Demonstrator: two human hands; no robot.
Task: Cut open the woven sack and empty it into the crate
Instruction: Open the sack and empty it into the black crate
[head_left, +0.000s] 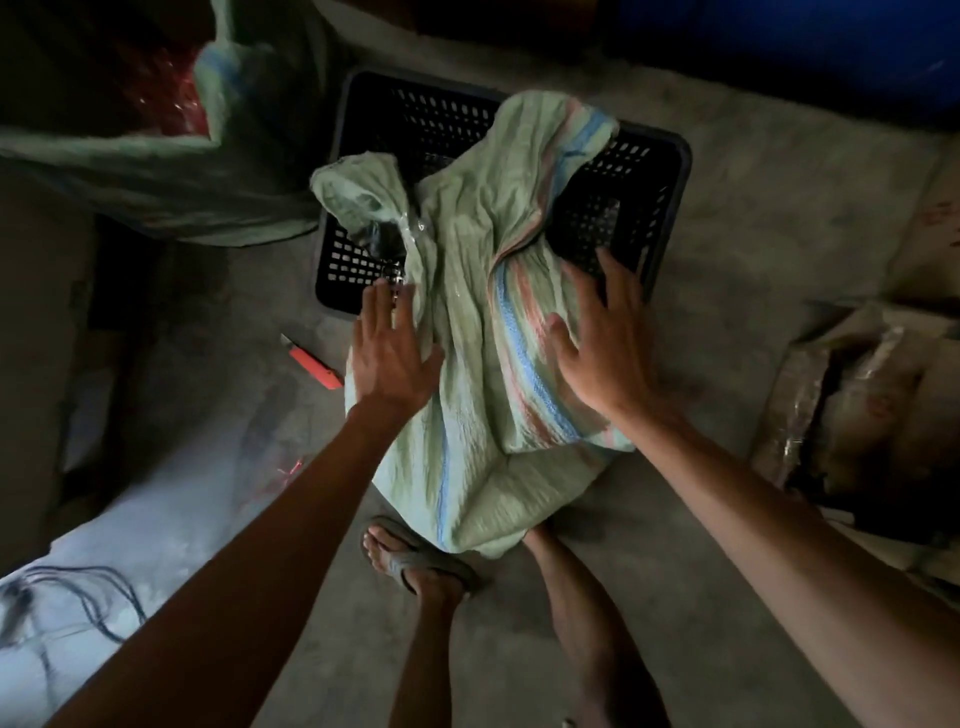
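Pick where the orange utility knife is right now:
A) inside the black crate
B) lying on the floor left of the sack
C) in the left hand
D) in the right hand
B: the orange utility knife lies on the concrete floor beside the woven sack, while the left hand and the right hand rest open and flat on the sack.

Dim room, bare concrete floor. Second green sack upper left, blue drum top right, cardboard boxes right, cables lower left.
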